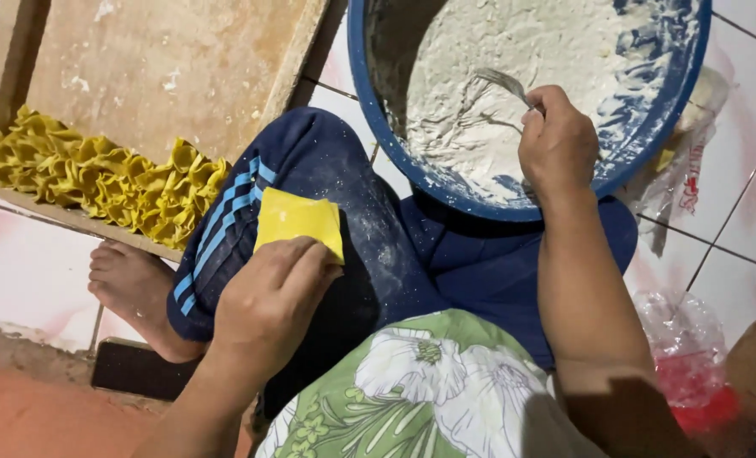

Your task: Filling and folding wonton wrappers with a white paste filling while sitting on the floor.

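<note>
My left hand (269,297) holds a square yellow dough wrapper (297,220) flat over my knee, which is covered by dark blue trousers with light blue stripes. My right hand (556,140) grips a metal fork (504,83) whose tines rest in pale white filling (497,76) inside a large blue basin (378,119). The basin sits on the floor just past my crossed legs. To my left, several folded yellow dumplings (98,178) lie in rows on a wooden tray (166,59).
The floor is white and pink tile (751,212). A crumpled clear plastic bag (692,161) lies right of the basin, and another bag with something red (692,365) is by my right elbow. My bare foot (132,284) rests beside the tray's edge.
</note>
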